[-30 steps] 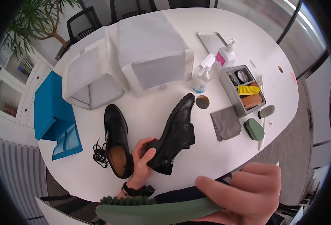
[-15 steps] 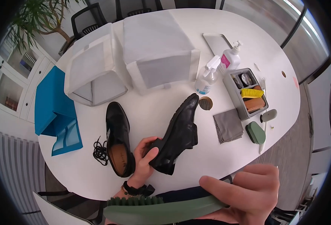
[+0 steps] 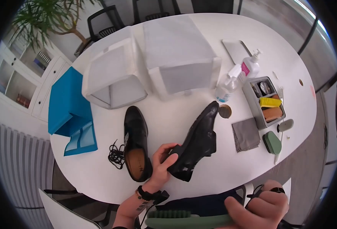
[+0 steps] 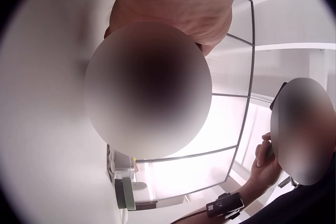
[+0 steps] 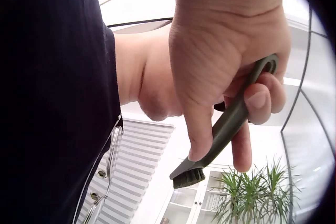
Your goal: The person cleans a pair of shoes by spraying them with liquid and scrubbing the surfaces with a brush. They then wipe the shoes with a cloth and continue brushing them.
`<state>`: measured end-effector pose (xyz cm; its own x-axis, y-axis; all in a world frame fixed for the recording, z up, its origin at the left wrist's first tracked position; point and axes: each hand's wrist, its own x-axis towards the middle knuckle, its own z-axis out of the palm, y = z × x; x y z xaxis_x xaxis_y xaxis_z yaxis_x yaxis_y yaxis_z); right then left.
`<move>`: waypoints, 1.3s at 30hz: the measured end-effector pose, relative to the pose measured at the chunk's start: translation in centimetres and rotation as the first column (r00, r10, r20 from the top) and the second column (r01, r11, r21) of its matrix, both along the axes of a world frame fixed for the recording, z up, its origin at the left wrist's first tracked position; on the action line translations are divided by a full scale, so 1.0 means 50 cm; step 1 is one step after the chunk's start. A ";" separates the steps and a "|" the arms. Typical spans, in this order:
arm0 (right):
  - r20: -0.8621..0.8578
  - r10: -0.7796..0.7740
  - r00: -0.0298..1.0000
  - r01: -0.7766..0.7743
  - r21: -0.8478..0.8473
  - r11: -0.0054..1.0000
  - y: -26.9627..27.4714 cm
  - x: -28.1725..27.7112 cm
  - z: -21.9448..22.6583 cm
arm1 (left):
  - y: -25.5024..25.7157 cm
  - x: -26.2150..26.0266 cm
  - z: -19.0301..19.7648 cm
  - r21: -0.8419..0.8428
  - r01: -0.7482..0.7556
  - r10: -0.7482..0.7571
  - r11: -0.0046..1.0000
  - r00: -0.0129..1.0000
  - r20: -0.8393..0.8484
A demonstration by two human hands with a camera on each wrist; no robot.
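My left hand [image 3: 161, 164] grips a black leather shoe [image 3: 195, 147] around its heel end, thumb on the near side. The shoe lies tipped on its side, toe pointing away, above the white table. Left of it another black shoe [image 3: 136, 128] stands upright with its tan insole showing, beside a bundle of black laces [image 3: 116, 156]. Down at the lower right, my right hand [image 3: 262, 208] holds a green long-handled brush [image 5: 228, 127] with dark green bristles, apart from the shoe. A blurred patch hides what the left hand [image 4: 178, 3] holds in the left wrist view.
On the right are a grey cloth [image 3: 247, 135], a green scrub brush [image 3: 272, 142] and a grey caddy [image 3: 252, 105] of brushes and tins. Behind them stand a spray bottle [image 3: 226, 87] and a pump bottle [image 3: 250, 66]. White fabric boxes [image 3: 183, 42] and a blue box [image 3: 67, 101] occupy the back and left.
The head view has shifted, so the table things sit further right in it. The right hand and brush have moved lower and right in view. The left hand keeps its hold on the shoe.
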<state>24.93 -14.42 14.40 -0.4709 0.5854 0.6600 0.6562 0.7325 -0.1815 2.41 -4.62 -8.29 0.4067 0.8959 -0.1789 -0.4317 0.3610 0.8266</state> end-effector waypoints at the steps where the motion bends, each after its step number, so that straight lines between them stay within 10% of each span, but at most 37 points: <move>1: -0.025 0.016 1.000 -0.019 -0.113 0.993 -0.001 0.000 0.022 | 0.001 0.002 0.003 -0.003 0.002 -0.002 1.000 1.000 -0.004; 8: 0.051 0.089 0.995 -0.093 0.075 0.993 0.019 -0.015 -0.030 | 0.001 -0.001 0.003 0.030 0.000 0.001 1.000 0.999 -0.041; 13: 0.313 0.048 0.949 0.090 -0.413 0.906 0.035 0.013 -0.091 | 0.006 -0.005 0.016 0.043 -0.004 0.010 0.999 0.990 -0.140; 20: 0.066 -0.232 0.970 0.223 -0.619 0.753 0.053 0.065 -0.250 | -0.001 -0.003 0.001 0.014 -0.036 0.036 0.999 0.999 -0.036; 23: 0.083 -0.563 0.822 0.518 -0.518 0.681 0.085 0.086 -0.291 | -0.006 -0.003 0.004 0.026 -0.020 0.022 0.999 0.998 -0.065; 30: -0.084 -0.335 0.938 0.202 -0.653 0.730 0.081 0.076 -0.282 | -0.001 0.002 0.015 -0.020 -0.056 0.055 0.998 0.998 -0.031; 39: -0.085 -0.657 0.749 0.500 -0.578 0.645 0.116 0.104 -0.336 | 0.000 -0.004 0.001 -0.012 -0.075 0.074 0.997 0.995 -0.064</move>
